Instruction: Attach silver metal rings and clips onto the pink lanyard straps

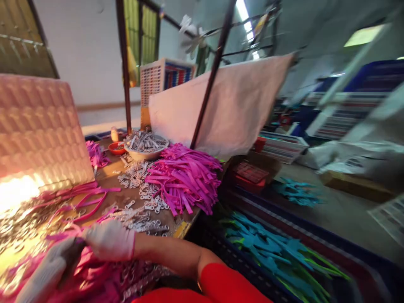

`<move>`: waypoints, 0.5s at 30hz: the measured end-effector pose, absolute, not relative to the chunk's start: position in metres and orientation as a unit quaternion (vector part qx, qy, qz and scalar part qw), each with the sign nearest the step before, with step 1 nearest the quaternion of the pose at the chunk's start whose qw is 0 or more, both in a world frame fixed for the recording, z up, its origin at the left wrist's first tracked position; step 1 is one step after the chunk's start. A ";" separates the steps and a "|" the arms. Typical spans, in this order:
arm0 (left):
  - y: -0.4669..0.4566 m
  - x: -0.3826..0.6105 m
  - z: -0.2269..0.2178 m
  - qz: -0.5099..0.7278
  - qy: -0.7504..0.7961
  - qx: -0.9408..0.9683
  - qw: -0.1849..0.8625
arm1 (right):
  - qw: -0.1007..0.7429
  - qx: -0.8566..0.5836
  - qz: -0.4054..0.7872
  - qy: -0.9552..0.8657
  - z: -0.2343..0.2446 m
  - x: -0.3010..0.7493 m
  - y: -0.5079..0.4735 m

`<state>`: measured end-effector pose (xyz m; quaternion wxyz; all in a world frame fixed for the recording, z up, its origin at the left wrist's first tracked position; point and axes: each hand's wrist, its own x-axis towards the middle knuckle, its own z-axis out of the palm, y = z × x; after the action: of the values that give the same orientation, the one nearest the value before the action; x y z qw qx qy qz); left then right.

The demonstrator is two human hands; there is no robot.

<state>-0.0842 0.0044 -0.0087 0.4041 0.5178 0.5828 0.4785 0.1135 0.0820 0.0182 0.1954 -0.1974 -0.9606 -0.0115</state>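
Observation:
My right hand (109,240), in a white glove, has its fingers closed at the lower left, with a pink strap (72,229) at its fingertips. My left hand (52,267) wears a pale glove with dark, soiled fingertips and meets the right hand. Its fingers are bent together, and what they hold is hidden. Below both hands lies a heap of pink straps (97,271) mixed with small metal clasps. Silvery metal fittings (142,219) lie just beyond my right hand. More loose pink straps (85,206) are on the worktable (109,170).
A large pile of pink straps (186,179) sits at the table's right edge. Behind it stand a bowl (142,155) of metal clasps and a red dish (116,148). A bright lamp (19,191) glows before a ridged panel (44,130). Blue straps (268,244) lie lower right.

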 end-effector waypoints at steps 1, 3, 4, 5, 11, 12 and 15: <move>0.002 -0.081 -0.009 0.480 0.586 0.510 0.409 | 0.192 -0.205 0.019 -0.959 0.020 0.115 0.081; 0.001 -0.075 -0.008 0.468 0.571 0.530 0.417 | 0.181 -0.224 0.079 -0.954 0.021 0.117 0.081; 0.002 -0.072 -0.007 0.456 0.563 0.549 0.416 | 0.175 -0.227 0.092 -0.954 0.020 0.117 0.081; 0.004 -0.069 -0.007 0.445 0.558 0.565 0.414 | 0.168 -0.227 0.089 -0.955 0.019 0.116 0.081; 0.012 -0.061 -0.016 0.343 0.625 0.623 0.322 | 0.125 -0.248 0.067 -0.958 0.010 0.116 0.080; 0.010 -0.059 -0.018 0.353 0.626 0.614 0.325 | 0.129 -0.259 0.081 -0.954 0.011 0.119 0.081; 0.003 -0.051 -0.020 0.436 0.612 0.552 0.361 | 0.118 -0.262 0.120 -0.950 0.019 0.129 0.084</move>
<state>-0.0507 0.0027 -0.0204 0.3610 0.5520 0.6120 0.4363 0.1285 0.0844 0.0185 0.1184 -0.2620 -0.9502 0.1204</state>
